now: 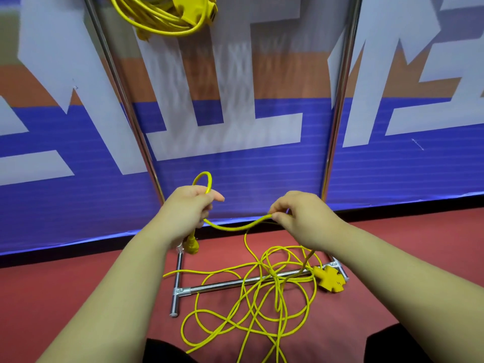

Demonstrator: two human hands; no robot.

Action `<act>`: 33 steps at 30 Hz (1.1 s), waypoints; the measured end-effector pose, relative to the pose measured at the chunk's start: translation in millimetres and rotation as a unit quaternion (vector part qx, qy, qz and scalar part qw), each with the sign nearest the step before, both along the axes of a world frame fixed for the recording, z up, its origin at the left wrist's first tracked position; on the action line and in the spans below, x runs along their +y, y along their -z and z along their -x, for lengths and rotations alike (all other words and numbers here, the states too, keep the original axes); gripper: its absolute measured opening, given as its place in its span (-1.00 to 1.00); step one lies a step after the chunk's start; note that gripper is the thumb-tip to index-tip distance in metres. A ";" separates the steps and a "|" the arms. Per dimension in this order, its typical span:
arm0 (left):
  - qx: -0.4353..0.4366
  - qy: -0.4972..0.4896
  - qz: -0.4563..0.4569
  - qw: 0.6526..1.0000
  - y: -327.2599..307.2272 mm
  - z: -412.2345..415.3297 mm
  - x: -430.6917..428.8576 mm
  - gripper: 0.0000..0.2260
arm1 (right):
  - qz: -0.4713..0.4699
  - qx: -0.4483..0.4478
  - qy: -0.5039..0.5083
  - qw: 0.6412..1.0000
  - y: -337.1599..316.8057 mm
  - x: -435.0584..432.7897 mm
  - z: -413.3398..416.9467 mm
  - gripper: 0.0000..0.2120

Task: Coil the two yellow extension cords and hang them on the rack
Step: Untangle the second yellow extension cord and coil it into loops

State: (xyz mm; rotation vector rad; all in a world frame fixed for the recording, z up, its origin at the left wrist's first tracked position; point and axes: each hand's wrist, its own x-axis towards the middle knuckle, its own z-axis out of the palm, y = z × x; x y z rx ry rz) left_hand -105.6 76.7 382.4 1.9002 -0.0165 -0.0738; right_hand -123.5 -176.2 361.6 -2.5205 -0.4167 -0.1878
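Banner (262, 158): blue, orange, white, upright beyond the left hand (187, 208) | Floor (52, 284): red, beneath the right hand (303, 218) | Dark clothing (387, 349): nearer than both hands

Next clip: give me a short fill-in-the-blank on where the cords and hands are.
___ coiled cord already hangs on the rack.
The loose cord lies tangled on the ___ floor.
The left hand grips it just above its ___.
The right hand ___ it between fingertips.
Missing: one, red, plug, pinches.
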 end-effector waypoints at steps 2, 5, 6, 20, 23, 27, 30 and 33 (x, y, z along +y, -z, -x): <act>0.009 0.034 -0.011 0.999 -2.1 6.1 -3.1 -0.76 | 0.052 0.020 -0.065 0.996 -5.0 -0.7 4.7 -0.85; 0.031 0.075 0.026 0.996 0.7 9.0 -7.0 -0.74 | 0.086 0.070 -0.152 0.982 -12.4 -1.1 12.5 -0.85; 0.043 0.085 0.050 0.994 2.6 9.2 -8.1 -0.74 | 0.083 0.088 -0.170 0.978 -14.5 -1.1 14.9 -0.87; 0.192 0.090 0.188 0.959 4.3 11.6 -21.1 -0.70 | -0.096 0.173 -0.189 0.962 -26.0 -12.2 16.2 -0.92; 0.201 0.052 0.229 0.951 -0.9 9.0 -18.2 -0.70 | -0.030 0.139 -0.175 0.974 -24.2 -13.7 16.7 -0.91; 0.181 0.039 0.144 0.972 -0.4 7.8 -13.4 -0.65 | -0.001 0.095 -0.148 0.984 -22.9 -12.7 16.0 -0.90; 0.151 0.057 0.113 0.980 7.1 7.9 -12.9 -0.64 | -0.007 0.082 -0.136 0.987 -22.2 -11.3 14.9 -0.88; 0.135 0.076 0.101 0.983 13.4 10.4 -18.5 -0.66 | -0.038 0.090 -0.130 0.987 -24.0 -10.4 16.7 -0.90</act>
